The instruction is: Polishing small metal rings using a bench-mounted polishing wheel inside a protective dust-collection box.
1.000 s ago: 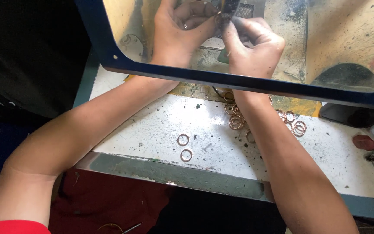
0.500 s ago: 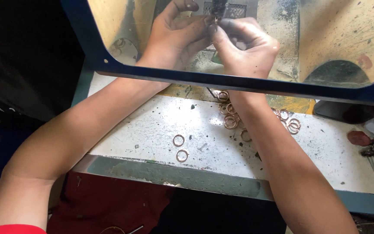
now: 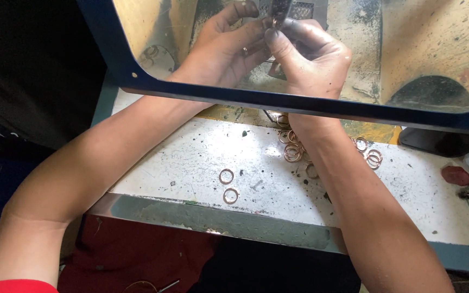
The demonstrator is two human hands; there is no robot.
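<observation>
Behind the blue-framed clear shield (image 3: 299,106), my left hand (image 3: 221,51) and right hand (image 3: 310,57) pinch one small copper ring (image 3: 273,21) together. More thin copper rings (image 3: 291,149) lie scattered on the scratched white tabletop (image 3: 202,157).

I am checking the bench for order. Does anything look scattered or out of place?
Yes. The copper rings lie loose on the white bench, some heaped, two apart near its front edge. The clear shield is scratched and stained.

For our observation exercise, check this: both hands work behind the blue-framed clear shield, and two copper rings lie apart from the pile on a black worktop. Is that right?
Not quite. In the head view the worktop is white and scuffed, not black. The rest holds: left hand and right hand work behind the blue-framed shield, and two copper rings lie apart from the pile.
</observation>
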